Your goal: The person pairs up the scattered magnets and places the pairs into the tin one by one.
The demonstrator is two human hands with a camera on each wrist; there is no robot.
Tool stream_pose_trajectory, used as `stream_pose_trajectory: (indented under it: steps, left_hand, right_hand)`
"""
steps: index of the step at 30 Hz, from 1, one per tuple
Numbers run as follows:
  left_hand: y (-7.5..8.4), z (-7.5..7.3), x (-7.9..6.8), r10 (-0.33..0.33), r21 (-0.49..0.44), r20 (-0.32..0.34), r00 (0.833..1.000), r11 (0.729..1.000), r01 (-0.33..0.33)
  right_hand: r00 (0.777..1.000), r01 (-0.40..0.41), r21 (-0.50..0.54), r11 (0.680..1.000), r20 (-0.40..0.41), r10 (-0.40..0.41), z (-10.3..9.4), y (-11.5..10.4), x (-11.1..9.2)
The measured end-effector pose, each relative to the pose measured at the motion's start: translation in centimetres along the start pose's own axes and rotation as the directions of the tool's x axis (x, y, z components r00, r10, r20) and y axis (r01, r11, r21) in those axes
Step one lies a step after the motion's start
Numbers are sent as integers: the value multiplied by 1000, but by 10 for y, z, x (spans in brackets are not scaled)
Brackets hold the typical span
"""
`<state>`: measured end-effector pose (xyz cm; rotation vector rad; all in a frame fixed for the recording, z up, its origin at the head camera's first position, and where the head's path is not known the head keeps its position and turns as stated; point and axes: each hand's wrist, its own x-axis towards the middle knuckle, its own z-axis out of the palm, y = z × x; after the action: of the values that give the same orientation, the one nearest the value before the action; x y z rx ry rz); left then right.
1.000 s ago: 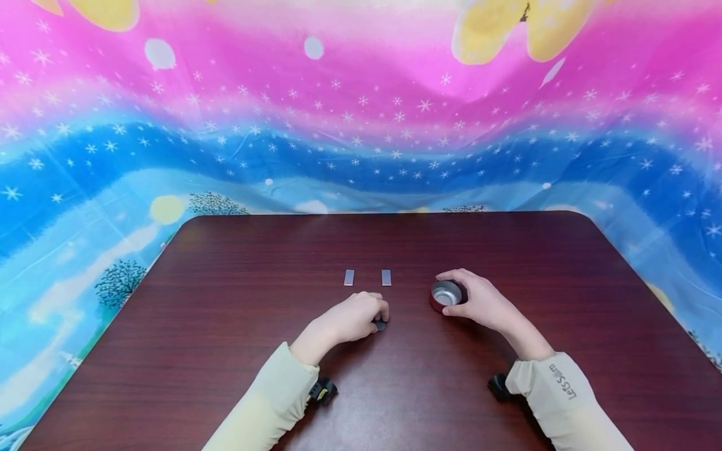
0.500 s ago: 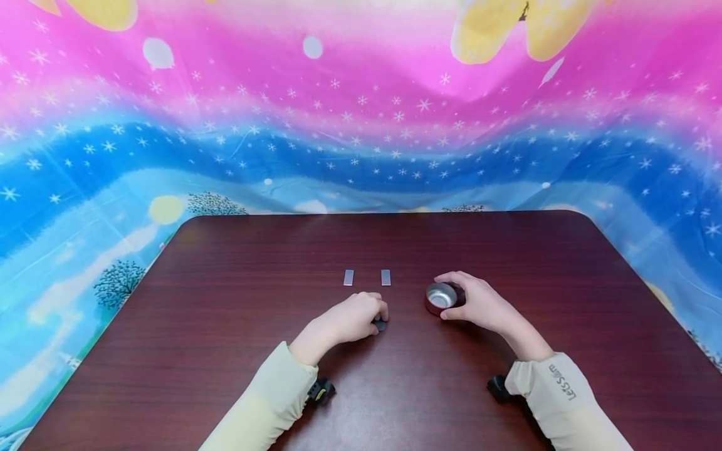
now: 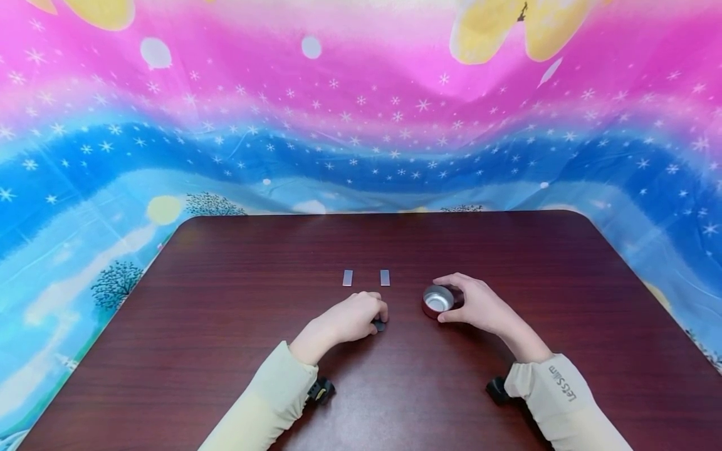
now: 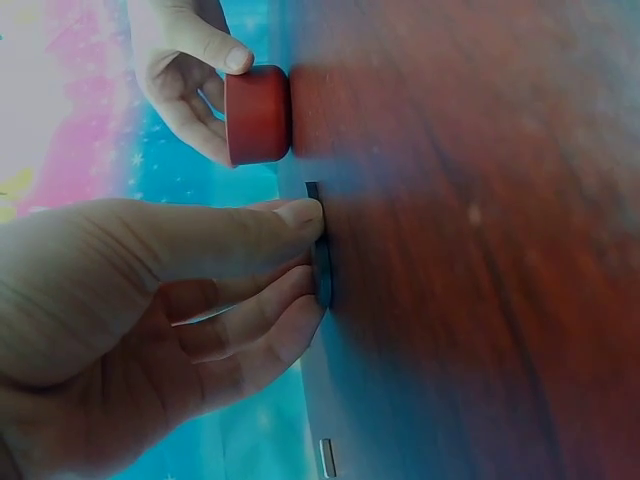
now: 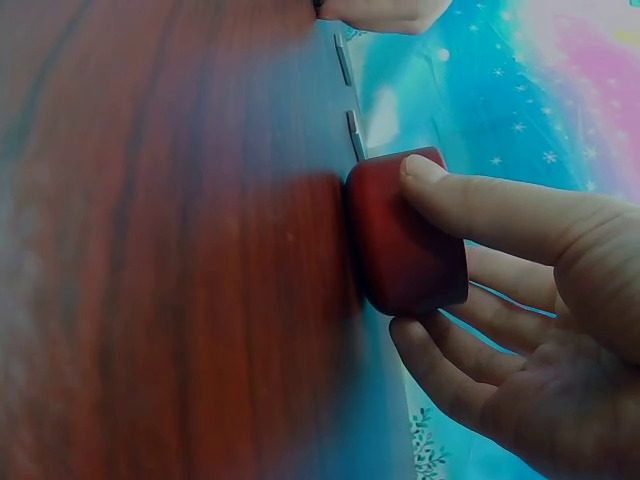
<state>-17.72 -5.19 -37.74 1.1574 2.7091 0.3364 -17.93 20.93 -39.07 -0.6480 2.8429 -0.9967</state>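
Observation:
My right hand [image 3: 479, 302] grips a small round red metal cup [image 3: 437, 308] with a silver inside, thumb on the near side and fingers on the far side. The cup stands upright with its base at the tabletop, as the right wrist view shows at the red wall [image 5: 405, 240]. To its left, my left hand [image 3: 352, 316] pinches a thin, dark, flat disc [image 3: 380, 326] between thumb and fingertips. In the left wrist view the dark disc [image 4: 322, 265] lies at the table surface, partly covered by the fingers.
Two small silver-grey rectangular plates, a left one [image 3: 348, 278] and a right one [image 3: 385, 278], lie side by side beyond my left hand. The dark red-brown wooden table [image 3: 254, 263] ends at a printed pink and blue cloth [image 3: 361, 113] behind it.
My right hand has shifted the red cup a little to the left and slightly nearer to me. My left hand and the dark disc have stayed in place.

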Motion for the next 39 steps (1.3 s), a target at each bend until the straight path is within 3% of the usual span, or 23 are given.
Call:
stream_pose_trajectory:
  steps: [22, 39]
  left_hand:
    - [-3, 1, 0, 5, -64, -24, 1000, 998, -7]
    - [1, -3, 8, 0, -101, -54, 999, 995, -5]
  right_hand:
    - [997, -24, 125, 992, 72, 15, 2, -1, 0]
    - [997, -31, 136, 990, 74, 22, 3, 1, 1]
